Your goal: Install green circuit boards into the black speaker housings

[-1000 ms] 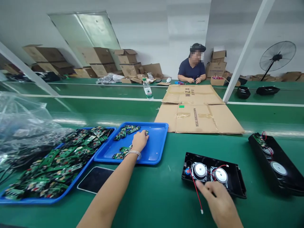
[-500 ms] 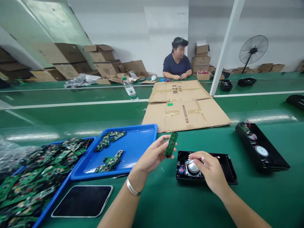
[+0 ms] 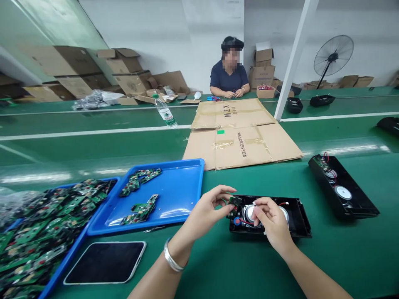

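Note:
A black speaker housing (image 3: 297, 224) lies open in front of me, with round silver speakers and wires inside. At its left end my left hand (image 3: 215, 203) grips a small green circuit board (image 3: 233, 206) between thumb and fingers, tilted over the housing's corner. Above the speakers, my right hand (image 3: 271, 218) pinches a small white wire connector (image 3: 254, 203). Its palm and fingers cover part of a speaker. A blue round part (image 3: 237, 221) with wires sits just below the circuit board. Another white connector (image 3: 286, 203) rests near the housing's far wall.
Left of me are a blue tray (image 3: 181, 216) with several circuit boards and another heaped with boards (image 3: 62, 220). A phone (image 3: 106, 262) lies nearby. A second speaker housing (image 3: 358, 203) is at right. Ahead are flattened cardboard (image 3: 230, 149), a bottle (image 3: 166, 113) and a seated person (image 3: 230, 79).
My left hand has carried the circuit board right and down to the housing's left end, turning it over. My right hand stays over the speakers, its fingertips slightly shifted. The view has moved slightly.

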### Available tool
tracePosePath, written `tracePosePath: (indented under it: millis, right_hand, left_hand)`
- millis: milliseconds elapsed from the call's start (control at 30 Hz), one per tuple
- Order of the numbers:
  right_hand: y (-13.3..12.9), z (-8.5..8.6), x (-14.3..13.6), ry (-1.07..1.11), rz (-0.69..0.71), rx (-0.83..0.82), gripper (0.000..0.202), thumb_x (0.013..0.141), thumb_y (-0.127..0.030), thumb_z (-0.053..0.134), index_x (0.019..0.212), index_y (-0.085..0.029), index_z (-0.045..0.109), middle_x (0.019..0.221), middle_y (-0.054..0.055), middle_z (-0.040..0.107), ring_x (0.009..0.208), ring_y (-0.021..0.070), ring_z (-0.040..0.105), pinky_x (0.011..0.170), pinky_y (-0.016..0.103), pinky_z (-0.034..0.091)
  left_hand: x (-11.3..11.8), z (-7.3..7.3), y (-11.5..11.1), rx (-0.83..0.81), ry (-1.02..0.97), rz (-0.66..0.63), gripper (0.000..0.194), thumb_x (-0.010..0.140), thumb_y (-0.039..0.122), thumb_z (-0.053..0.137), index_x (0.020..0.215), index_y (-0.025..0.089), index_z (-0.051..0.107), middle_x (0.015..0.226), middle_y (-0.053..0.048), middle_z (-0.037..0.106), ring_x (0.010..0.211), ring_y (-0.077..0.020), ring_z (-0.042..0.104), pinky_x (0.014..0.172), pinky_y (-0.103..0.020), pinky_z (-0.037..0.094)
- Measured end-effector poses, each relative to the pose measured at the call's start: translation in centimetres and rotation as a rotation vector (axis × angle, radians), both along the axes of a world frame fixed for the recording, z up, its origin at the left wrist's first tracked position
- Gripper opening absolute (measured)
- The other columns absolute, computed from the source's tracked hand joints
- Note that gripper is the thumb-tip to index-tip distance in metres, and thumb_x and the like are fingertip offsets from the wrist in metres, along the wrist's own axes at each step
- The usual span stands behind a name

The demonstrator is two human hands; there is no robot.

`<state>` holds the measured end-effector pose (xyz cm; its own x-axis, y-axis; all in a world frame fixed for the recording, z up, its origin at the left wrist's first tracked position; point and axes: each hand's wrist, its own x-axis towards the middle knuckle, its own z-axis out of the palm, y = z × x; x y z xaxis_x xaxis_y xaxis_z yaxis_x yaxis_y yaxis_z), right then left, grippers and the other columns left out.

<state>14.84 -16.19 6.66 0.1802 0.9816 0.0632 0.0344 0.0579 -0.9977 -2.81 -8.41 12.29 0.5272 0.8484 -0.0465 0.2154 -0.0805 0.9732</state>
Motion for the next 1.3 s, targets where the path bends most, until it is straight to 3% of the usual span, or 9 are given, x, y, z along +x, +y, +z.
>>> tracePosePath:
  millis: [133,300,533,633,733,867,1033,1300]
  right_hand:
    - [-0.4,0.1,-0.7,-0.383,-0.09,0.298,0.011,0.085,-0.022,0.051,0.078,-0.019,0.06,0.069,0.001,0.06,0.06,0.0128,0.054,0.056,0.026,0.043]
    - [-0.5,0.2,-1.5,-0.654,-0.228,0.631,0.014,0.083,-0.008,0.05,0.075,-0.019,0.055,0.057,-0.002,0.052,0.051,0.0107,0.045,0.056,0.029,0.039]
    - [-0.7,-0.4,-1.5,-0.802,-0.263,0.743,0.018,0.08,-0.002,0.053,0.088,-0.018,0.054,0.06,-0.001,0.054,0.055,0.0117,0.046,0.059,0.032,0.04]
    - [-0.8,-0.3,-1.4,-0.811,-0.264,0.758,0.02,0.079,-0.001,0.054,0.09,-0.018,0.054,0.061,-0.001,0.055,0.055,0.0118,0.047,0.06,0.033,0.041]
    - [-0.8,-0.2,-1.4,-0.817,-0.265,0.762,0.02,0.078,0.0,0.055,0.088,-0.018,0.055,0.062,-0.001,0.055,0.054,0.0113,0.048,0.062,0.034,0.043]
    - [-0.9,-0.1,-1.4,-0.807,-0.285,0.76,0.02,0.079,-0.002,0.054,0.088,-0.019,0.055,0.063,-0.001,0.056,0.053,0.0111,0.049,0.064,0.035,0.045]
    - [-0.9,-0.1,-1.4,-0.823,-0.274,0.758,0.02,0.08,-0.002,0.053,0.089,-0.02,0.055,0.064,0.0,0.057,0.054,0.0113,0.049,0.064,0.035,0.046]
    - [-1.0,-0.2,-1.2,-0.844,-0.232,0.809,0.022,0.08,0.0,0.054,0.095,-0.016,0.055,0.064,0.001,0.056,0.055,0.0119,0.047,0.058,0.033,0.045]
  left_hand:
    - [1.1,-0.6,-0.7,-0.019,-0.014,0.001,0.02,0.076,0.021,0.057,0.096,0.017,0.059,0.088,-0.005,0.064,0.082,-0.0187,0.06,0.073,-0.032,0.051]
    - [2.0,-0.8,-2.0,0.076,0.038,0.055,0.017,0.077,0.02,0.056,0.095,0.02,0.057,0.086,-0.002,0.067,0.081,-0.0181,0.063,0.073,-0.03,0.052]
    - [1.9,-1.1,-3.6,0.348,0.187,0.035,0.022,0.08,0.025,0.057,0.101,0.023,0.063,0.092,-0.003,0.069,0.078,-0.0194,0.064,0.074,-0.031,0.051]
    - [1.6,-0.4,-3.6,0.392,0.209,-0.046,0.027,0.083,0.026,0.054,0.108,0.025,0.063,0.095,-0.005,0.068,0.084,-0.0221,0.062,0.077,-0.034,0.049]
    - [1.4,0.6,-3.2,0.311,0.175,-0.161,0.025,0.085,0.025,0.05,0.105,0.027,0.065,0.094,-0.004,0.068,0.085,-0.0217,0.06,0.076,-0.032,0.048]
    - [1.3,1.3,-2.5,0.115,0.11,-0.197,0.019,0.084,0.028,0.053,0.093,0.023,0.069,0.082,-0.004,0.065,0.071,-0.0179,0.057,0.067,-0.028,0.047]
    - [1.5,0.9,-2.4,-0.139,-0.057,-0.179,0.022,0.078,0.028,0.06,0.097,0.02,0.068,0.087,-0.005,0.06,0.063,-0.0131,0.052,0.061,-0.026,0.048]
    - [1.5,0.3,-1.8,-0.354,-0.157,-0.154,0.023,0.06,0.024,0.076,0.079,0.015,0.069,0.073,-0.001,0.055,0.061,-0.0126,0.053,0.055,-0.026,0.05]
